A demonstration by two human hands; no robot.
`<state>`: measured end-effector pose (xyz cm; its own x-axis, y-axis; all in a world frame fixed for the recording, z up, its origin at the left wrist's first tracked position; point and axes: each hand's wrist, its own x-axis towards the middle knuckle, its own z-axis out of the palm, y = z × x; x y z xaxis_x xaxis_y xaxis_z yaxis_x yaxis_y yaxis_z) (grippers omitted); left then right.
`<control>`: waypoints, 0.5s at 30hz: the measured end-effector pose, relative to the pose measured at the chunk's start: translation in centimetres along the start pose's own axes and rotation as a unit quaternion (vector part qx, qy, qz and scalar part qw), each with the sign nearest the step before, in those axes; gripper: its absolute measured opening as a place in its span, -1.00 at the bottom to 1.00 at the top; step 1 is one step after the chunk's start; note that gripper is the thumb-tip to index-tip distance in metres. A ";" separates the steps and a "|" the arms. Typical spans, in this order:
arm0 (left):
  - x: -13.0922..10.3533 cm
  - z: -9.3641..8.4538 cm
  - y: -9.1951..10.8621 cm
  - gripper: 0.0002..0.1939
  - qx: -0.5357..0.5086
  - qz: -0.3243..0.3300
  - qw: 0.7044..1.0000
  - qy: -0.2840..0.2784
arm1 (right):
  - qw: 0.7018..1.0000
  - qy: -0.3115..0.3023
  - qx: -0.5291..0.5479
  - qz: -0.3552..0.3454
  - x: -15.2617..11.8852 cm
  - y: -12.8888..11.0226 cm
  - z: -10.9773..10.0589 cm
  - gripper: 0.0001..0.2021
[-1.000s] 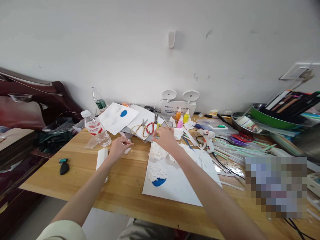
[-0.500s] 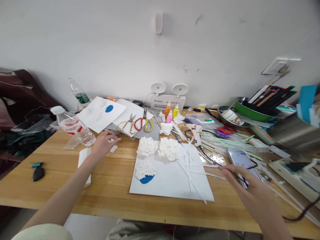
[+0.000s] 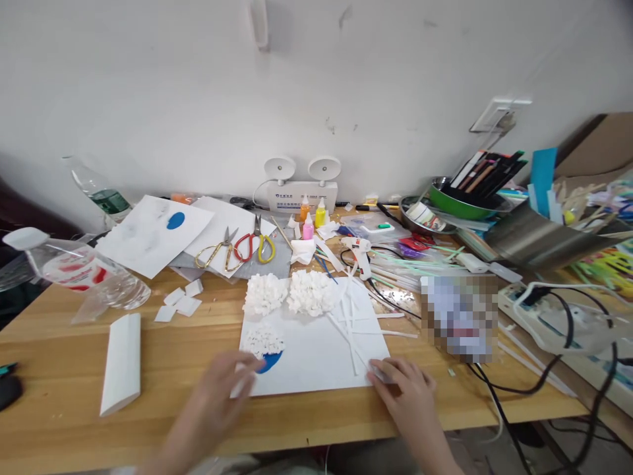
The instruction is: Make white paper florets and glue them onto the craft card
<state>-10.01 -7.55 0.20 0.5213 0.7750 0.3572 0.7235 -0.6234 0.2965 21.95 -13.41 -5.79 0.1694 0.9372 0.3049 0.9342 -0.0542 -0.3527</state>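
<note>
A white paper sheet [image 3: 321, 373] lies on the desk in front of me. On it are two clumps of crumpled white pieces [image 3: 311, 292] and a speckled white clump [image 3: 264, 340], which partly covers a blue oval [image 3: 270, 362]. Several thin white strips [image 3: 350, 316] cross its right side. Smeared by motion, my left hand [image 3: 225, 389] is at the sheet's lower left, close to the blue oval. My right hand [image 3: 405, 389] is at the lower right corner, its thumb and forefinger closed at the end of a strip and the sheet's edge; which of these it grips is unclear.
A glue gun [image 3: 358, 256] and small paint bottles [image 3: 307, 227] lie behind the sheet. Scissors [image 3: 256, 243], a water bottle [image 3: 89, 270], a folded white paper piece [image 3: 121, 363] and small white squares [image 3: 180, 302] are leftward. Black cables [image 3: 524, 389] and a power strip [image 3: 539, 310] are rightward.
My right hand has let go of the black cable and come left to the sheet's corner. My left hand has moved from the small white squares toward the sheet. The view has turned right.
</note>
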 end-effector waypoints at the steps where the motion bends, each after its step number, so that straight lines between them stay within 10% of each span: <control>1: -0.4 0.8 1.7 -0.72 -0.017 0.042 0.998 -0.047 | 1.000 0.002 0.000 -0.006 -0.1 -0.1 0.1 -0.70; 6: -0.7 4.4 6.6 -0.53 -0.025 0.158 0.977 -0.144 | 1.000 0.026 0.005 -0.013 -0.6 -0.5 0.4 -0.69; 15: 0.3 5.7 6.4 -0.40 -0.046 0.119 0.971 -0.204 | 0.997 0.054 0.012 -0.053 -1.2 1.6 1.0 -0.70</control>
<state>-2.64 -10.73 -2.78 0.8178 0.5732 0.0508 0.5270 -0.7816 0.3337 22.94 -14.27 -7.58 0.1039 0.8947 0.4344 0.9408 0.0532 -0.3347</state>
